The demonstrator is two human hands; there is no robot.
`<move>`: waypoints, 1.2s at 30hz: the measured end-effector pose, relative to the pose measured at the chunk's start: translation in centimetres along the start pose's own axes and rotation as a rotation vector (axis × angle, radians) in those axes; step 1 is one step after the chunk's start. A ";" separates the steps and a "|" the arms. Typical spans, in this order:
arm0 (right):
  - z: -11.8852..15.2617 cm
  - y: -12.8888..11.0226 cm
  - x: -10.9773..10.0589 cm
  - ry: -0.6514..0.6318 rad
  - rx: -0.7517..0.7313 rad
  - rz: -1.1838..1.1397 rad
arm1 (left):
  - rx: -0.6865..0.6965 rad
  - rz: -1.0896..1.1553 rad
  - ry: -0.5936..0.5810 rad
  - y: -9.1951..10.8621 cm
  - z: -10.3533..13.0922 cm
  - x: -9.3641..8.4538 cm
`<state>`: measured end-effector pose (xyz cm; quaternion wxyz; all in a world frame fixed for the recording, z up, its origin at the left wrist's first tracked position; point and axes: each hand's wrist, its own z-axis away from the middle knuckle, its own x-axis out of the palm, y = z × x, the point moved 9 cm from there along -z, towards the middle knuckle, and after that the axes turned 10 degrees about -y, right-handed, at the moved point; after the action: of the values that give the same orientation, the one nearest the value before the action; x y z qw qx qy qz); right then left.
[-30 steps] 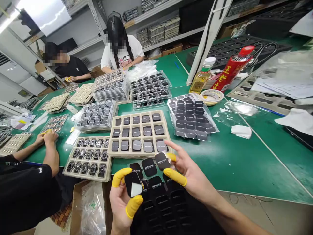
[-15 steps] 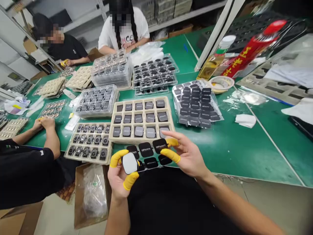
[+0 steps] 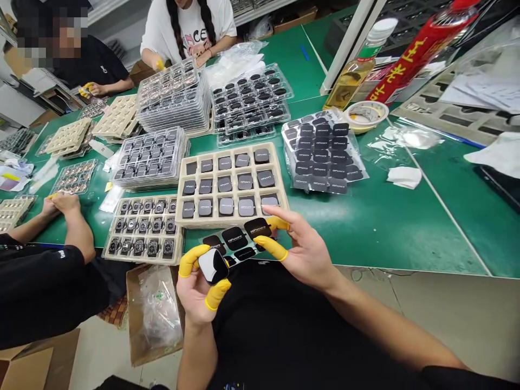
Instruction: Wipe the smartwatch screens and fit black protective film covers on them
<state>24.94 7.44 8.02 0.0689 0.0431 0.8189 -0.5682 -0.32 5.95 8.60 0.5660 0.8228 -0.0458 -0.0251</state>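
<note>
My left hand (image 3: 195,297), wearing yellow finger cots, is closed on a small square watch face (image 3: 213,265) with rounded corners and a shiny surface. My right hand (image 3: 309,250), also with yellow finger cots, pinches a sheet of black square film stickers (image 3: 234,238) printed with white lettering. The sheet slants down to the left, and its lower left end lies behind the watch face; whether they touch I cannot tell. Just beyond both hands is a beige tray (image 3: 280,189) whose compartments hold dark square pieces, most with lettering.
A tray of watch bodies (image 3: 140,227) sits to the left. Stacked clear trays (image 3: 173,105) stand behind. Right of the beige tray lie more sticker sheets (image 3: 320,157), a tape roll (image 3: 366,115) and bottles (image 3: 357,73). Co-workers sit left and across. An open carton (image 3: 156,314) is below the table edge.
The view has shifted, so the table appears higher. The watch face has tilted and now shows a dark reflection. The sticker sheet slants more steeply, still in my right hand.
</note>
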 end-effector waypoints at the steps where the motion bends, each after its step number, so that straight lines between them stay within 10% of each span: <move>1: 0.0 -0.1 0.0 0.005 -0.009 0.007 | 0.000 0.006 0.000 0.0 0.0 0.0; 36: -0.2 0.5 0.6 0.023 0.074 -0.166 | 0.068 0.077 -0.024 -0.5 0.3 0.4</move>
<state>24.43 7.84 7.56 0.0105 -0.0156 0.7987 -0.6015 0.05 5.86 8.02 0.5378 0.8387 -0.0852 -0.0116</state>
